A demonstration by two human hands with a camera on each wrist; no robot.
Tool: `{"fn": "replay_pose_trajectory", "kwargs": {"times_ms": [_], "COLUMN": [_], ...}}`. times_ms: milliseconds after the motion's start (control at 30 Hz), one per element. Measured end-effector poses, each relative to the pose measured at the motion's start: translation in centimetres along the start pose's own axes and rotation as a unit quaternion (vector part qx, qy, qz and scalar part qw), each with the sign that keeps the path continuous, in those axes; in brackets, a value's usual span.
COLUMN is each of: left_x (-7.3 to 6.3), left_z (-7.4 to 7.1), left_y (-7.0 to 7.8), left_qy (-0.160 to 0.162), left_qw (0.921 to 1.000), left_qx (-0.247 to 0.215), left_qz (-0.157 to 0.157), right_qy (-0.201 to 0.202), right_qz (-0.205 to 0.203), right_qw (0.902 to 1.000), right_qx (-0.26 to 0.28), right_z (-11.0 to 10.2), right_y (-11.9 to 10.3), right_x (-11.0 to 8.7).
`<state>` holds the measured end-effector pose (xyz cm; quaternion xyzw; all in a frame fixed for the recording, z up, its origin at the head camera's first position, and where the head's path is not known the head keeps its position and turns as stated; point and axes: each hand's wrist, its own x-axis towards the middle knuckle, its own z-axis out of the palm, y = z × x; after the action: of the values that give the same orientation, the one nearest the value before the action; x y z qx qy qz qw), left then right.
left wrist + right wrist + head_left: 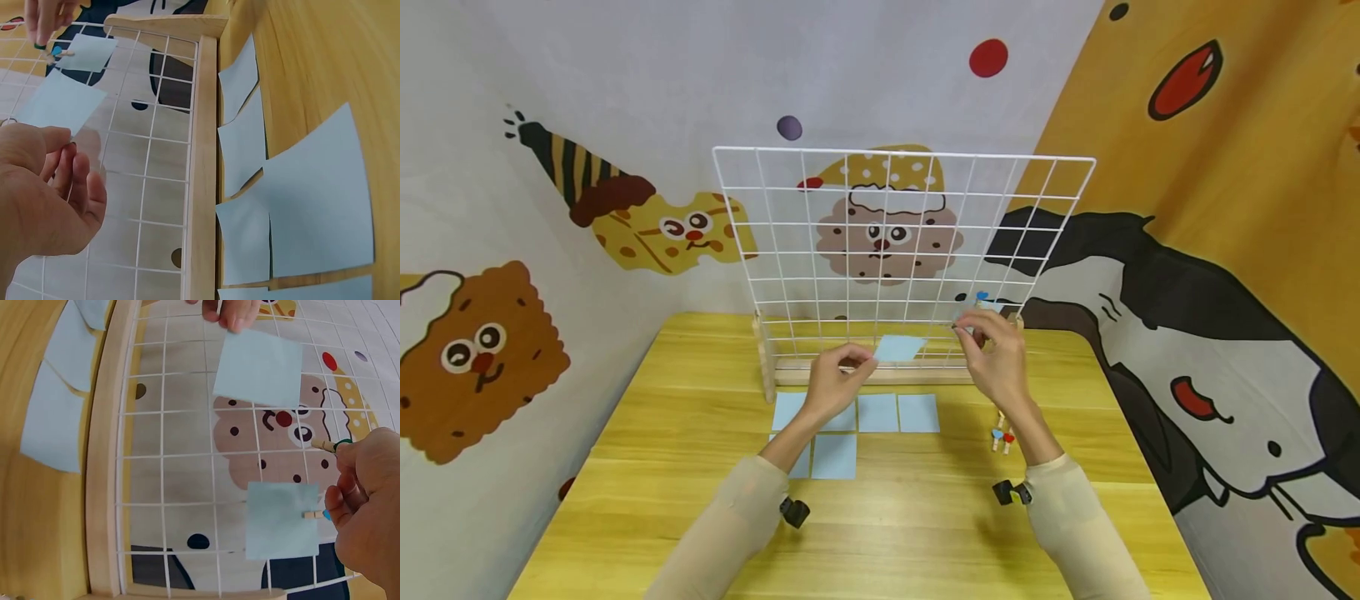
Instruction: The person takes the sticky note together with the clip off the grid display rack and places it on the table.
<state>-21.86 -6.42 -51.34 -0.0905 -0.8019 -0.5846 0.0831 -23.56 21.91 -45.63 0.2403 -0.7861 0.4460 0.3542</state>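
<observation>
My left hand (835, 385) pinches a light blue paper square (900, 348) by its edge, in front of the lower part of a white wire grid (902, 153). Farther right, between thumb and fingers, my right hand (1000, 360) holds a small wooden clothespin (325, 446) with a green piece at its end. This clothespin is apart from the held paper. A second blue paper square (281, 531) hangs on the grid near its right side, fastened by a clothespin (314, 515) with a blue heart. The fingers of the right hand are close to that one.
Several blue paper squares (833, 458) lie in rows on the wooden table (917, 533) before the grid's wooden base (103, 456). Small clothespins with blue and red hearts (997, 438) lie near my right forearm. A printed cloth (880, 67) hangs behind.
</observation>
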Motion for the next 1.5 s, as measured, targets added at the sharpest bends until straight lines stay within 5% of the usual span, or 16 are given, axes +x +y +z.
{"fn": "replay_pose_trajectory", "kwargs": {"times_ms": [967, 1500], "left_x": [-6.0, -8.5], "left_z": [-2.0, -1.8], "left_y": [-1.3, -2.4], "left_qy": [-0.007, -0.015], "left_qw": [0.9976, 0.9968], "left_qx": [-0.027, -0.031], "left_qz": [-0.063, -0.072], "right_qy": [-0.019, -0.009], "right_qz": [0.084, 0.138], "right_qw": [0.9956, 0.9895], "right_qx": [-0.037, -0.042], "right_z": [-4.2, -5.6], "right_y": [2.2, 2.5], "right_x": [-7.5, -10.2]}}
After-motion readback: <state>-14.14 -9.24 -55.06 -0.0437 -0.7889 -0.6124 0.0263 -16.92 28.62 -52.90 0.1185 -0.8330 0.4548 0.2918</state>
